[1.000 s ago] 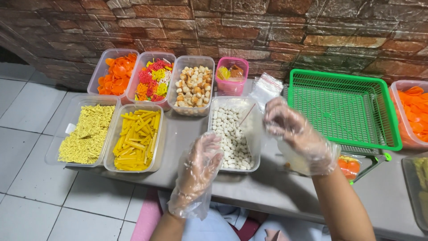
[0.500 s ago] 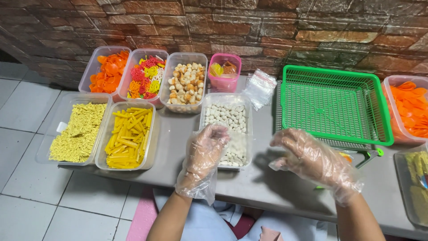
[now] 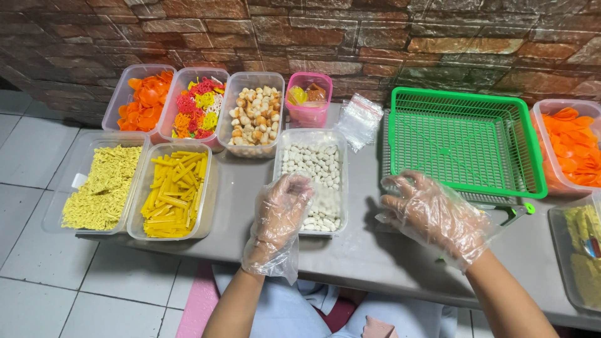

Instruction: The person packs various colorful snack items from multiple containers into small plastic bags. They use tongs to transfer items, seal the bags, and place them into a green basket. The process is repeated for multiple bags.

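Both my hands wear loose clear plastic gloves. My left hand [image 3: 278, 216] hovers at the near left corner of a clear tub of small white pieces [image 3: 313, 172], fingers curled and apart, holding nothing that I can see. Over the grey table [image 3: 350, 250], my right hand [image 3: 432, 213] is spread just in front of the empty green mesh basket [image 3: 466, 147], fingers apart and empty. A stack of small clear bags [image 3: 362, 119] lies between the white-piece tub and the basket.
Tubs line the left: orange chips [image 3: 143, 100], mixed coloured wheels [image 3: 197, 106], tan balls [image 3: 253, 119], a pink cup [image 3: 308, 97], yellow crinkled noodles [image 3: 103, 184], yellow sticks [image 3: 175, 191]. Orange chips [image 3: 573, 147] and a yellow tub [image 3: 582, 256] sit right. A brick wall stands behind.
My right hand came down from over the white-piece tub to the table in front of the green basket. My left hand stayed near the tub's near corner.
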